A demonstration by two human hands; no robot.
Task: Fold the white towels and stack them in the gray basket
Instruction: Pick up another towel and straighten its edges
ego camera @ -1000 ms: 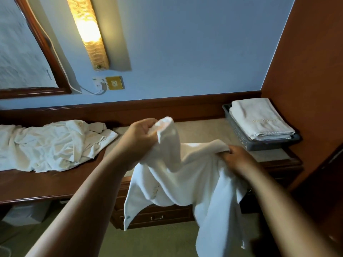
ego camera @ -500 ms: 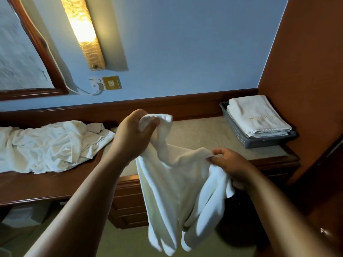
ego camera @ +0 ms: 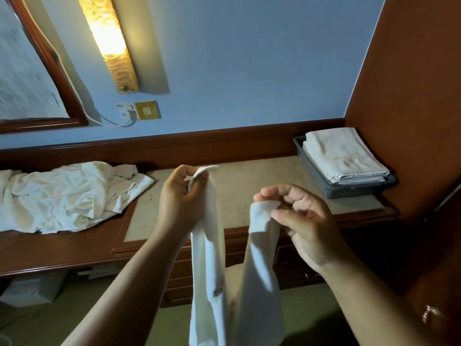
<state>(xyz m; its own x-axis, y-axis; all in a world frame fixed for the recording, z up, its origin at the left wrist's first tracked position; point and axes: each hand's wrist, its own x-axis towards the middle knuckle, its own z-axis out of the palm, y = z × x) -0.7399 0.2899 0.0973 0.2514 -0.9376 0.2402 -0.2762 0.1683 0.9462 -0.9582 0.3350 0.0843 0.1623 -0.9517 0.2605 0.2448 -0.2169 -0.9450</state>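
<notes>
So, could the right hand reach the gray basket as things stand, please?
Probably yes: nothing visible lies between the right hand and the gray basket, but its fingers pinch a corner of the white towel, which would follow.

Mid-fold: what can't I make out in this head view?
Head view only:
- Held towel: lower end cut off by bottom edge.
- Folded stack in gray basket: layer count too small; lettering blurred.
- Crumpled pile: left part cut off by left edge; pieces indistinguishable.

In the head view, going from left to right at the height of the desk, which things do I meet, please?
Crumpled towel pile → left hand → right hand, both holding the hanging towel → gray basket with folded towels.
</notes>
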